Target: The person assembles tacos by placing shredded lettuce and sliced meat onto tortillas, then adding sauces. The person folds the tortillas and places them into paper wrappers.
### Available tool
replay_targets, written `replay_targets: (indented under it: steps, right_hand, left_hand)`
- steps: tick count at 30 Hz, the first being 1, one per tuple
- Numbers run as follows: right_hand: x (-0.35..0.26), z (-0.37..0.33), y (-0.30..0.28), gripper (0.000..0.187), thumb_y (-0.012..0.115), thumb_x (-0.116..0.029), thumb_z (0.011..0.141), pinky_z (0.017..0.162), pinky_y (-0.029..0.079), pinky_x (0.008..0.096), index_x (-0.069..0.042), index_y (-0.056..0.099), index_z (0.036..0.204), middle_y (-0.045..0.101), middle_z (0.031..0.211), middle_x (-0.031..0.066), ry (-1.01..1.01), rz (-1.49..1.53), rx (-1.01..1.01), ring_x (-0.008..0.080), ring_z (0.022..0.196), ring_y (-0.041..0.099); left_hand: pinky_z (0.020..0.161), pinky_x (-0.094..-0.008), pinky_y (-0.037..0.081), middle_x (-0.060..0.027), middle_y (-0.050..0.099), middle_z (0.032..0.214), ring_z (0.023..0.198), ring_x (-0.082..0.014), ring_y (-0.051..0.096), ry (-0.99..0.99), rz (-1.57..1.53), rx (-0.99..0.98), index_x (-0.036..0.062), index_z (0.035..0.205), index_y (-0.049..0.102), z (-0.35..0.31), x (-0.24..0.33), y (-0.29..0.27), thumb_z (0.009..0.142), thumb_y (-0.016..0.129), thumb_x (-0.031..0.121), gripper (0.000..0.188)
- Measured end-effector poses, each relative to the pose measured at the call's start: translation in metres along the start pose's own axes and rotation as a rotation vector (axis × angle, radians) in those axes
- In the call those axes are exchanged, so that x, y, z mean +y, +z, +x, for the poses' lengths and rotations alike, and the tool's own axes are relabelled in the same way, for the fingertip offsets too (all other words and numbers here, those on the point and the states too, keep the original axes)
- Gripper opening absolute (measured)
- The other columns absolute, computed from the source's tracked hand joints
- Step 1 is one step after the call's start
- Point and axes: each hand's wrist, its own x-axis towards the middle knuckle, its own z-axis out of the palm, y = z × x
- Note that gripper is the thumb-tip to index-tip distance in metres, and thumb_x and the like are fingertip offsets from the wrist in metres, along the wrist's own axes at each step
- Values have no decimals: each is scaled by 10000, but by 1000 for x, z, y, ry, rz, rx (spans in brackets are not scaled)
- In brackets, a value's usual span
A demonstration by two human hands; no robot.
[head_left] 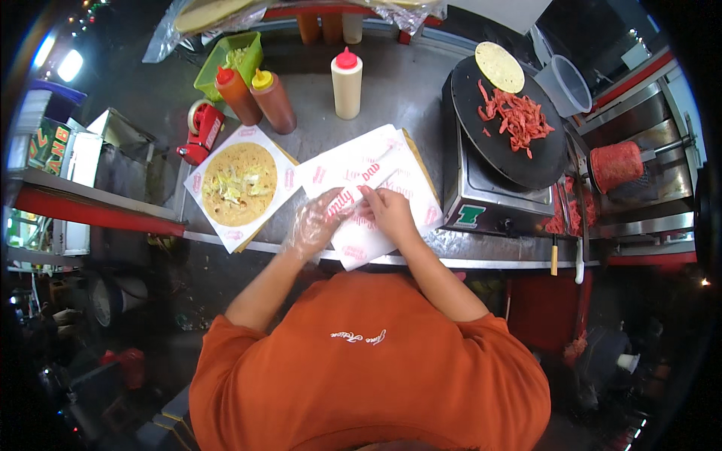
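Grey metal counter (312,90) runs beneath everything, bending toward the rim of the view. At its near edge, in front of the wearer, lies one pile of white printed papers (370,171), with yellowish sheets peeping out at the right. Both hands are over it: the left hand (316,218) (gloved in clear plastic) has its fingers half bent on the paper, while the bare right hand (387,213) is curled, thumb and forefinger close together. Whether either grips a sheet I cannot tell, and between them they cover part of the pile.

Two flatbreads lie out: one topped with pale shreds (239,184) on paper to the left, one plain (499,68) at the far edge of a black round griddle (481,143), beside one heap of red meat strips (519,120). Three squeeze bottles stand nearby: orange-red (239,96), brown (275,104) and cream (347,84); the first two partly block one green tub (248,56). One red tape dispenser (198,146) sits beside the topped bread. Rightward are one translucent tub (565,84), one skewered meat cylinder (617,167) and two knife handles, wooden (555,259) and white (580,261).
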Motion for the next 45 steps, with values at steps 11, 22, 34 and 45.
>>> replay_targets:
  steps: [11, 22, 34, 45]
  right_hand:
    - [-21, 30, -35, 483, 857, -166, 891, 992, 532, 367, -3, 631, 1287, 692, 1140, 62, -398, 298, -535, 175, 1089, 664]
    - [-110, 27, -69, 160, 761, -125, 971, 1241, 331, 485, 20, 724, 915, 746, 896, 76, -831, 220, 251, 144, 828, 666]
    - [42, -43, -24, 527, 806, -154, 915, 986, 403, 378, -37, 627, 1396, 755, 948, 68, -413, -258, 418, 190, 933, 615]
    - [-176, 103, 240, 412, 732, -257, 1021, 790, 555, 277, -41, 667, 1365, 771, 1020, 92, -298, 538, -658, 162, 912, 709]
  left_hand:
    - [1051, -396, 518, -111, 704, 1289, 1208, -222, 669, 425, -347, 323, 28, 1372, 639, 33, 53, -2, 844, 885, 442, 714]
    - [891, -315, 578, -33, 744, 1139, 1001, -120, 682, 131, -888, 251, 24, 1136, 714, 101, 76, -41, 976, 782, 123, 200]
    - [937, -470, 539, -62, 719, 1111, 1124, -318, 673, 589, 249, 500, 115, 1008, 759, -15, -16, 70, 862, 796, 155, 155]
    - [905, -540, 523, -193, 700, 1097, 1047, -395, 660, 404, 137, 429, 17, 1169, 676, -5, -71, 122, 935, 659, 180, 285]
